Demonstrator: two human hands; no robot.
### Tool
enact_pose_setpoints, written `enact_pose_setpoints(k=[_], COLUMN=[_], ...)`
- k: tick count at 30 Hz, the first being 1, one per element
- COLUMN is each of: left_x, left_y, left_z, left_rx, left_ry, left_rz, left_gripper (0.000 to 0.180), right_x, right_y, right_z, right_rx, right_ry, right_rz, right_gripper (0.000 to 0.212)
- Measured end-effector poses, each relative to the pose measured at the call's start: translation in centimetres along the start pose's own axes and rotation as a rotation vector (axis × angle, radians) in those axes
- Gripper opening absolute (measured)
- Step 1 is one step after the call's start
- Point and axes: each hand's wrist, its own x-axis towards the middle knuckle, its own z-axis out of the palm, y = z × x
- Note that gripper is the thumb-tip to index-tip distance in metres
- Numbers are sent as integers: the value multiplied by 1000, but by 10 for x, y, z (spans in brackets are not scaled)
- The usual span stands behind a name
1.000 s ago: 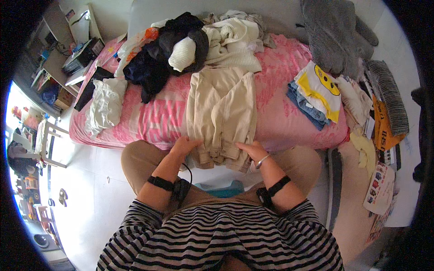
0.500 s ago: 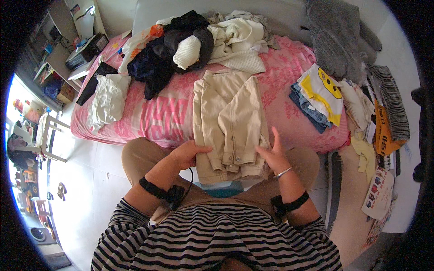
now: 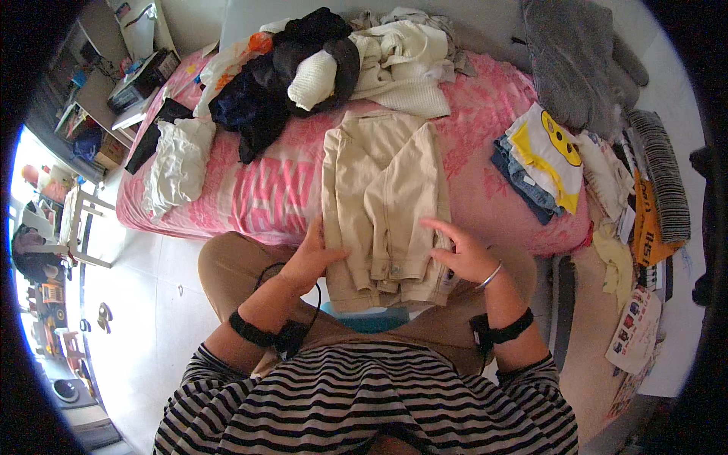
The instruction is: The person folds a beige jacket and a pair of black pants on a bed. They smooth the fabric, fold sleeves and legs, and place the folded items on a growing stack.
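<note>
Beige jacket (image 3: 387,197) front and centre in the head view, sleeves folded inward, its upper part on the pink bed (image 3: 485,152), its hem out past the near edge! Left grip (image 3: 305,259): thumb spread from the fingers, lying over the jacket's front at its left edge. Right grip (image 3: 468,259): thumb and forefinger wide apart over the right side. Beyond, a heap of dark and white clothes (image 3: 265,91); off right, a folded stack (image 3: 540,152).

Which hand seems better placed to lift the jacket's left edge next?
Probably the left hand: it is right beside that edge of the jacket, its thumb reaching over the front. The right hand is at the opposite side.
</note>
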Motion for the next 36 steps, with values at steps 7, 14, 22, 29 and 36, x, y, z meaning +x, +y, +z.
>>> enact_pose_setpoints(k=[7, 14, 22, 29, 36], left_x=[-7, 23, 116, 153, 177], left_y=[18, 34, 84, 69, 73], left_z=[-14, -34, -37, -8, 49], left_rx=[155, -672, -948, 222, 1487], left_ry=[-354, -402, -61, 205, 216], left_rz=[-248, -276, -67, 389, 839], left_gripper=[52, 41, 74, 60, 56], right_x=[7, 23, 134, 156, 199], right_y=[-5, -16, 24, 21, 23], right_z=[-10, -44, -73, -37, -15], right_rx=[194, 1239, 1750, 692, -756], right_ry=[-99, 8, 246, 688, 636], right_rz=[324, 513, 381, 127, -246], right_gripper=[29, 38, 54, 49, 42])
